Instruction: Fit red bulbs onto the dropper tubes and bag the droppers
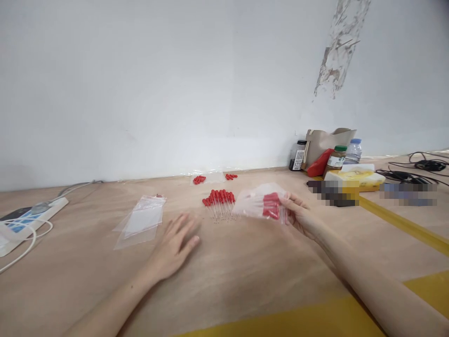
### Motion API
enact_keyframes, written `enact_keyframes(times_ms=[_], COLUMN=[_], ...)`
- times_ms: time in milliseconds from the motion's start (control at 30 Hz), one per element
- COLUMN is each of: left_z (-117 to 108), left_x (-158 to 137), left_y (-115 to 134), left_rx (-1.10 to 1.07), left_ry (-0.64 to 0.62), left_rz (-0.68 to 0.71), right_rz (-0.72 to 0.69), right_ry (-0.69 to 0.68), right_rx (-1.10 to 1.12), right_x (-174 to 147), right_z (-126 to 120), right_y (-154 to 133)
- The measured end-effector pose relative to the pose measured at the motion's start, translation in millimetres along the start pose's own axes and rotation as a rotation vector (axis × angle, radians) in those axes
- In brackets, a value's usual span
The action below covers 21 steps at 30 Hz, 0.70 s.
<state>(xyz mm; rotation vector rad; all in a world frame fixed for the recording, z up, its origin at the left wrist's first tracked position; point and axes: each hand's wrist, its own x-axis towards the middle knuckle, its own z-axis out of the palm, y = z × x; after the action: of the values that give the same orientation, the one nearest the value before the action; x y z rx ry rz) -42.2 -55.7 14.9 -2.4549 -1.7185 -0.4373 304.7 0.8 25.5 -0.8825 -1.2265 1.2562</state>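
My right hand [297, 213] pinches the edge of a clear zip bag [250, 201], lifted at the right of a row of droppers. Red pieces show inside the bag, near my fingers. The droppers [220, 199] lie side by side, red bulbs toward the wall and thin clear stems toward me. My left hand [177, 248] is spread over the table, fingers apart, with nothing in it. To its left lies a loose stack of flat clear zip bags [144, 217]. Beyond the droppers are two small piles of loose red bulbs [199, 179], the left one on a clear sheet or bag.
A power strip [42, 224] with white cables is at the left. Toward the right wall stand a dark-capped bottle [298, 155], a green-lidded jar [336, 159], a beige bag [328, 140] and a yellow tissue pack [355, 179]. Black cables [407, 177] lie farther right. Yellow tape [403, 222] crosses the table.
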Motion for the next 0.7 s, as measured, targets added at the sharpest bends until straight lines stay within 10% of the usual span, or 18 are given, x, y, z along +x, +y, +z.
enact_keyframes(times_ms=[300,467,700], left_z=[6,9,8], left_x=[11,12,11], left_y=[-99,-106,-110], left_rx=[0.23,0.189,0.16], left_ry=[-0.048,-0.103,-0.048], left_rz=[-0.647,-0.61,-0.597], right_rz=[-0.043,0.091,0.079], right_ry=[0.247,0.268,0.217], right_rx=[-0.081,-0.28,-1.313], right_x=[26,30,29], right_z=[6,12,2], right_y=[41,50,21])
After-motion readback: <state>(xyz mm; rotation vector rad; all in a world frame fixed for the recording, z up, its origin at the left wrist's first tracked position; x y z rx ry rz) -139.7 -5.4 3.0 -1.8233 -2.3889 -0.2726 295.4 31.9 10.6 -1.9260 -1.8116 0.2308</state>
